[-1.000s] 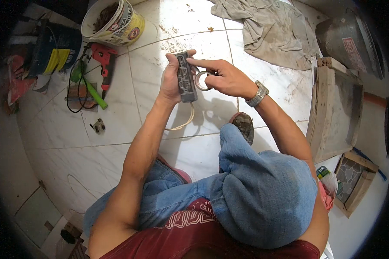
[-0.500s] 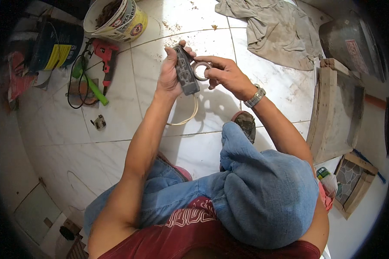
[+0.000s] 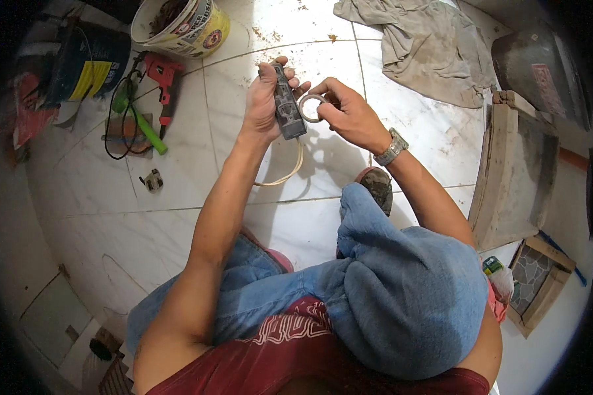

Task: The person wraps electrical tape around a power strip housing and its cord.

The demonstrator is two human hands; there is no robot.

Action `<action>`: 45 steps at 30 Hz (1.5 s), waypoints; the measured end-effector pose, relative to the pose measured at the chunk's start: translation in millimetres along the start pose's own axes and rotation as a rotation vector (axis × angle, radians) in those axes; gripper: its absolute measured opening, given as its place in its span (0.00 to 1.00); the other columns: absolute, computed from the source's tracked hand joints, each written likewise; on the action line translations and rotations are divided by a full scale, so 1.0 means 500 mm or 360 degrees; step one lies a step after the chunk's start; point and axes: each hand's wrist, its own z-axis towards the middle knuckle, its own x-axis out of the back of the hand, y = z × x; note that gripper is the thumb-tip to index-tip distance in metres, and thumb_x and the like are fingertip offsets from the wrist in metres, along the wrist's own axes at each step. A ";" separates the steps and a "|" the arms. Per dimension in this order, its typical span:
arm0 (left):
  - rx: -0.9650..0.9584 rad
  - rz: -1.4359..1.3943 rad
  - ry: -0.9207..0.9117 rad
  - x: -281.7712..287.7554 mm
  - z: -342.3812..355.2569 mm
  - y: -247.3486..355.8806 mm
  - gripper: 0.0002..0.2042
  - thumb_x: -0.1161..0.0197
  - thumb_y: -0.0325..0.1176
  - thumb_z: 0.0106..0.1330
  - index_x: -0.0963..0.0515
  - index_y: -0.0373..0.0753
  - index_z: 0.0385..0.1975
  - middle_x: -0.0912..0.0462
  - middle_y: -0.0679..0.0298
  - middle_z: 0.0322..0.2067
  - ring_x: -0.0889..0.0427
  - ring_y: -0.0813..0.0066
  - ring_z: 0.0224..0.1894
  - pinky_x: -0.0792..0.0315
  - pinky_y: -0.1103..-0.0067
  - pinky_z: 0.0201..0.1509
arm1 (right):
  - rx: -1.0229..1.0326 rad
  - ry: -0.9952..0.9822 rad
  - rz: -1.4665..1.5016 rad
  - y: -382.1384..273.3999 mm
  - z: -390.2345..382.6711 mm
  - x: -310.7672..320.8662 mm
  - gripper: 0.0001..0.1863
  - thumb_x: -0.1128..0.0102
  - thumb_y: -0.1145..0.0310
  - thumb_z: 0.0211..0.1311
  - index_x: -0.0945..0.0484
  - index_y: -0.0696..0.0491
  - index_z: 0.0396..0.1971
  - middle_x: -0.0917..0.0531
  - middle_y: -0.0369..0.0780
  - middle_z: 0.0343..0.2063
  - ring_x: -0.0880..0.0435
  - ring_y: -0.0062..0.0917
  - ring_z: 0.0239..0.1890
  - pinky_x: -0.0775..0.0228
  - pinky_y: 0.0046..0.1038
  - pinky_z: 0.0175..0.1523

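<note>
My left hand is wrapped around a dark, dusty extension socket, held tilted above the floor with its outlet face turned up. A pale cable hangs in a curve from the socket's near end. Just to the right, my right hand pinches a roll of tape between thumb and bent fingers. The roll's rim is right beside the socket's edge; whether a strip of tape runs between them I cannot tell.
At left lie a red-and-black power tool, a green-handled tool and a small socket piece. A debris-filled bucket stands behind. A grey cloth, a dark container and wooden frames are at right.
My right index finger, earlier stretched out to the socket's edge, is now drawn back and bent. The tape roll has shifted slightly right, and the socket has moved a little up in the picture.
</note>
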 end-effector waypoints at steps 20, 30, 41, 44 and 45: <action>-0.0135 0.0237 0.0196 -0.004 0.004 0.027 0.30 0.46 0.60 0.73 0.33 0.40 0.60 0.25 0.68 0.36 0.22 0.79 0.36 0.18 0.74 0.47 | -0.0165 -0.0188 -0.0074 -0.031 -0.024 -0.009 0.17 0.45 0.67 0.67 0.23 0.58 0.52 0.20 0.35 0.30 0.23 0.16 0.27 0.27 0.22 0.33; -0.0204 0.0025 0.0207 -0.001 0.021 0.054 0.29 0.45 0.59 0.73 0.32 0.39 0.59 0.24 0.67 0.36 0.23 0.77 0.36 0.21 0.76 0.45 | -0.0154 0.0243 0.0775 -0.029 -0.024 -0.042 0.22 0.39 0.65 0.69 0.26 0.60 0.58 0.17 0.40 0.31 0.17 0.18 0.30 0.28 0.20 0.34; -0.0116 0.0004 0.0220 0.021 0.021 0.061 0.28 0.46 0.58 0.74 0.32 0.38 0.57 0.24 0.66 0.35 0.23 0.76 0.35 0.20 0.77 0.41 | -0.0445 -0.0204 0.0303 -0.042 -0.037 -0.027 0.19 0.49 0.68 0.65 0.24 0.58 0.54 0.19 0.38 0.28 0.22 0.19 0.23 0.27 0.24 0.31; -0.0110 -0.0030 0.0239 0.015 0.031 0.057 0.27 0.46 0.57 0.74 0.32 0.38 0.57 0.24 0.66 0.35 0.22 0.76 0.35 0.20 0.78 0.40 | -0.0284 0.0035 0.0446 -0.017 -0.041 -0.047 0.22 0.48 0.67 0.64 0.24 0.58 0.56 0.18 0.38 0.28 0.22 0.19 0.23 0.26 0.24 0.33; -0.0115 -0.0039 0.0248 0.015 0.032 0.059 0.27 0.46 0.57 0.75 0.31 0.38 0.56 0.24 0.66 0.35 0.22 0.76 0.34 0.20 0.78 0.40 | -0.0285 0.0031 0.0450 -0.018 -0.041 -0.048 0.22 0.48 0.67 0.64 0.24 0.58 0.56 0.18 0.38 0.28 0.22 0.19 0.23 0.26 0.24 0.33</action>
